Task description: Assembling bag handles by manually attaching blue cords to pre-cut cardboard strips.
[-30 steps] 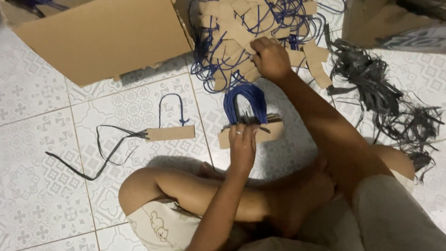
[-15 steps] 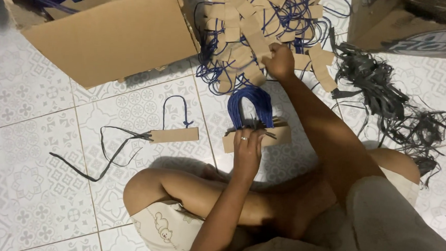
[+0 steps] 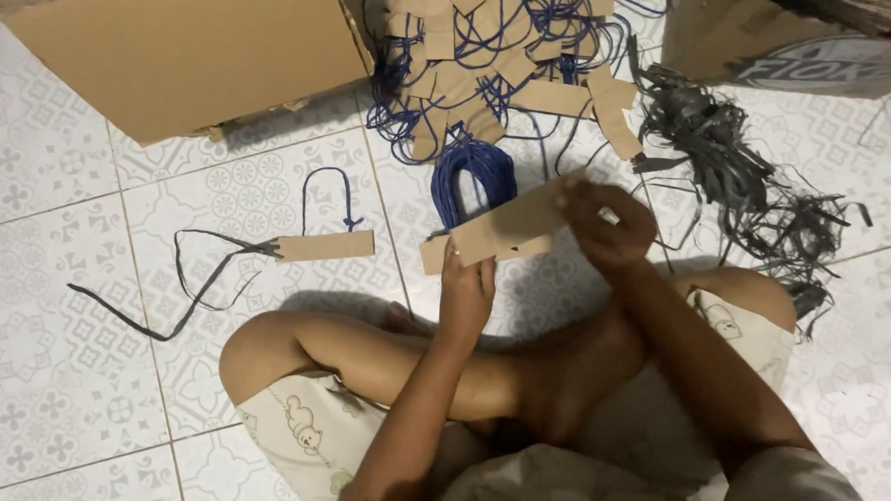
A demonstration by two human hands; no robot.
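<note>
A person sits cross-legged on a tiled floor (image 3: 54,263). The right hand (image 3: 607,223), which was reaching into the pile of strips and blue cords (image 3: 484,52) a moment ago, now pinches a cardboard strip (image 3: 512,221) brought back over the stack (image 3: 465,253), which the left hand (image 3: 467,287) grips.

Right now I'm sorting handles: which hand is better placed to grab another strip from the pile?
Right hand, probably: it is nearer the pile of strips. Left hand steadies the cardboard strip.
</note>
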